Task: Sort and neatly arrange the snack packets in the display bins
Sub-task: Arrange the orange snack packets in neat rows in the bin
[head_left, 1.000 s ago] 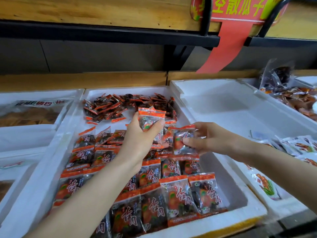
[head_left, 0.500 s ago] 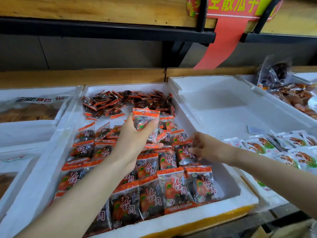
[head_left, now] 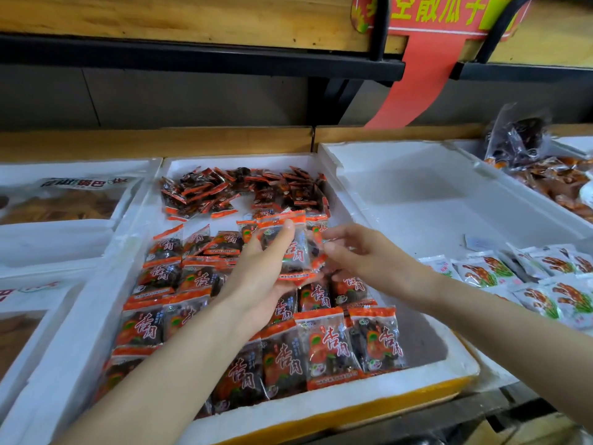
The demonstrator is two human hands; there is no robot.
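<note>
Holding: packet (head_left: 285, 252) is gripped by left hand (head_left: 261, 271), thumb laid over its face, above the rows in foam bin (head_left: 240, 162).
Right hand (head_left: 362, 256): fingers loosely bent at packet's right edge; a pinch cannot be told.
Handling: judged light, crinkly, slippery film; best taken by the sealed edges.

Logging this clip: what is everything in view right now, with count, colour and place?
centre bin: one, white foam, middle.
rowed packets: many, orange and dark, front of centre bin.
loose packets: a heap, orange and dark, back of centre bin.
held packet: one, orange and dark, above the rows.
right bin: one, white foam, right of centre bin.
white packets: several, white with orange-green print, front right.
sign: one, red with yellow characters, top right.
left hand: one, grips held packet.
right hand: one, fingers at held packet's right edge; grip unclear.
</note>
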